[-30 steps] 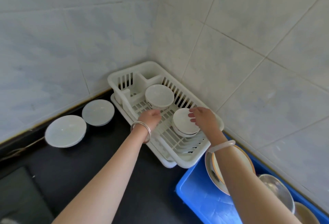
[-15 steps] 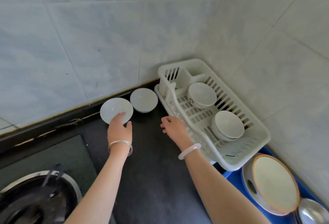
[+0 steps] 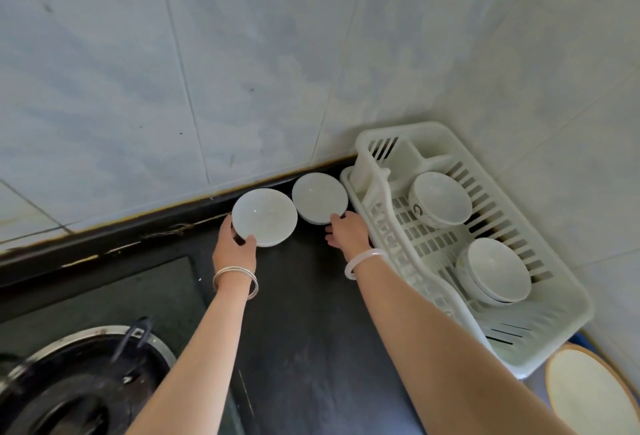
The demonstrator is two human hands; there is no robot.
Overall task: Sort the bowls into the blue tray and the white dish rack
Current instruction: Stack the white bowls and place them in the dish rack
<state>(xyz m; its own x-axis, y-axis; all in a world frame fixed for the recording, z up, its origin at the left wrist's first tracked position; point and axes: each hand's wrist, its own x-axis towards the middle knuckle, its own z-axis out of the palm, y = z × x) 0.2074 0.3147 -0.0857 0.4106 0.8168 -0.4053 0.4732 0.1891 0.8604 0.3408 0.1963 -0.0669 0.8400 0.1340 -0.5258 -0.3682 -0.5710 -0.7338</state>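
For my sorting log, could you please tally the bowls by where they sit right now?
Bowls on the counter: 2, one gripped by the left hand, one touched by the right hand
Bowl stacks in the white dish rack: 2
Total: 4

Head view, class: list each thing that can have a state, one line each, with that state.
Left bowl: on the counter, gripped at its rim by the left hand.
Right bowl: on the counter, right hand touching its near edge.
White dish rack: holds two upright bowl stacks.
Plate: lying flat.
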